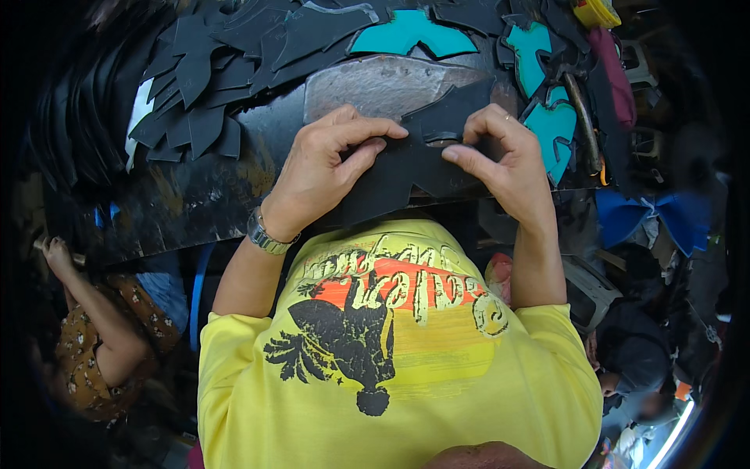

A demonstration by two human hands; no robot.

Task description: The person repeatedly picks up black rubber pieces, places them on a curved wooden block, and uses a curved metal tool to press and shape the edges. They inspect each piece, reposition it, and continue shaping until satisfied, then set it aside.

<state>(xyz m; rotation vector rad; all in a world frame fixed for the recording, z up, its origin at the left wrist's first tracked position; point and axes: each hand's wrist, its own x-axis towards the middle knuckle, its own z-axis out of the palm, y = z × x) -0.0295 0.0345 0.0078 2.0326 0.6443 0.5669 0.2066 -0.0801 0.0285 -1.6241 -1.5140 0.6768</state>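
We have our two hands on a flat black piece (391, 176), right in front of our belly. It lies at the near edge of the dark surface (187, 211), and its lower part pokes out over that edge. Its top part covers some of a grey slab (351, 90).

Our left hand (328, 156) is on the left side of the piece. The thumb and pointer are bent close to each other, with a small gap between their tips. Our right hand (504, 152) is on the right side, with the thumb tip beside a small slot in the piece and the pointer curled just above. We cannot tell if the fingers of either hand pinch it. We wear a watch (269, 234) on our left wrist.

Past the slab is a blue-green shape (410, 31). More blue-green shapes (551, 137) lie to the right, next to a long stick (582, 121). A heap of black cut pieces (199, 86) lies to the left.
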